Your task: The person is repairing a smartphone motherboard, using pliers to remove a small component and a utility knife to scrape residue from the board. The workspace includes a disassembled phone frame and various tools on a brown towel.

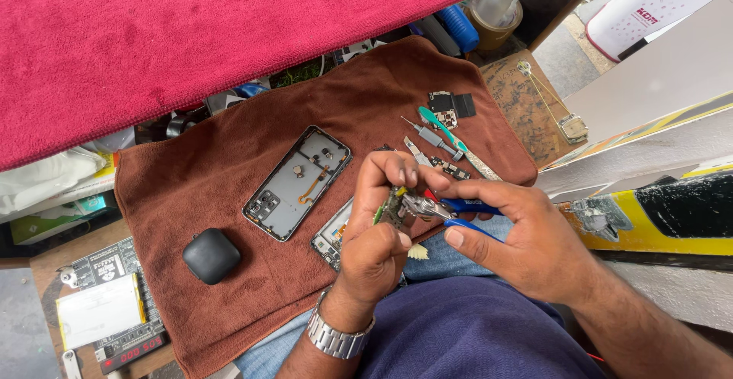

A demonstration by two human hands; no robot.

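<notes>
My left hand (374, 226) pinches a small green circuit board (392, 209) between thumb and fingers, above the brown towel (229, 165). My right hand (519, 234) grips blue-handled cutting pliers (450, 209), whose metal jaws touch the board. Just left of my hands lies an opened phone back frame (296, 183), and a second phone part (333, 234) pokes out from under my left hand. A metal watch sits on my left wrist.
A black rounded case (211, 255) rests on the towel's near left. Tweezers, a small screwdriver (431, 136) and small boards lie at the back right. A red cloth (191, 35) covers the far side. A battery and meter (107, 310) sit bottom left.
</notes>
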